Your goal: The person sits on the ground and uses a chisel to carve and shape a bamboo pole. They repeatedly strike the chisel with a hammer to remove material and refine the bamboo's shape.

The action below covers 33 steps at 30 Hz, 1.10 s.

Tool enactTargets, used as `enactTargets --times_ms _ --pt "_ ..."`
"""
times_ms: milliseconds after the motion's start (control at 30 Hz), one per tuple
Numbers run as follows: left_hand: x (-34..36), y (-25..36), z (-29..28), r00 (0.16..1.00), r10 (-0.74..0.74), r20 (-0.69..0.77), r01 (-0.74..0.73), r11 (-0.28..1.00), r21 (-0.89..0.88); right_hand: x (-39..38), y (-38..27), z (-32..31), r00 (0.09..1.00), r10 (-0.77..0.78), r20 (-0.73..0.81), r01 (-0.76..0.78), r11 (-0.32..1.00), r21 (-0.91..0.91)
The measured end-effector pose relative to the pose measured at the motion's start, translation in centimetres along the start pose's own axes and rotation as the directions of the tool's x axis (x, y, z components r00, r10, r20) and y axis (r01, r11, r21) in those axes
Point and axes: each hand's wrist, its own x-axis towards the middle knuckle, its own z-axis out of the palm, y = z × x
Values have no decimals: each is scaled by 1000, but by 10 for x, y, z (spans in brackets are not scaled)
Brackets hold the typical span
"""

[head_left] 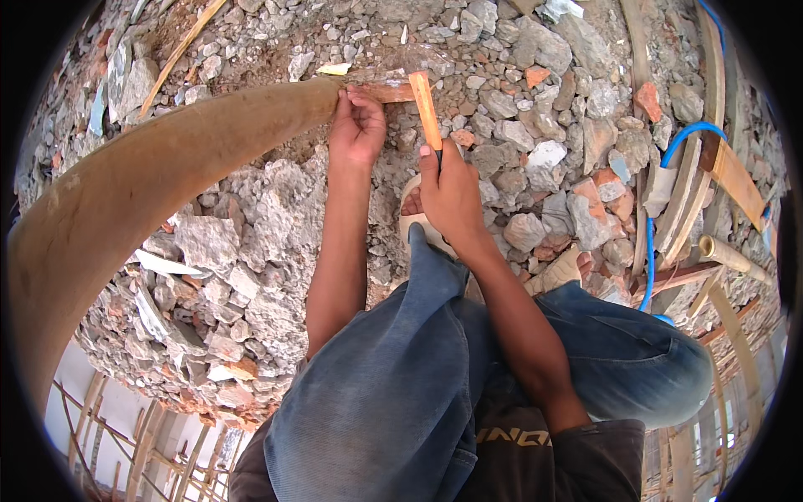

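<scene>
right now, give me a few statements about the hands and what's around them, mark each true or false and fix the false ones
1. The right hand grips an orange bar. True.
2. The left hand is wrapped around the orange bar too. False: it is by the end of the long brown pole.
3. A blue hose lies off to the person's right. True.
4. The person wears closed black boots. False: the footwear is light-coloured and leaves toes showing.
5. The ground around the feet is smooth tile. False: it is broken rubble.
</scene>
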Motion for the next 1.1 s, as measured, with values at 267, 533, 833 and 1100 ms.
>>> enactTargets --times_ms 267,533,833,1100 --pt "1 11 0 987 -72 -147 89 990 108 4 -1 -10 1000 -22 -5 22 998 -51" --pt "-74 -15 -1 904 339 -261 -65 711 700 -16 8 10 973 -227 45 230 969 -85" --pt "-132 -2 17 622 747 234 -461 107 881 -27 9 40 962 -271 42 274 948 -161" --pt "-135 17 27 414 802 430 -621 -96 778 -28 5 40 970 -242 17 242 966 -90"
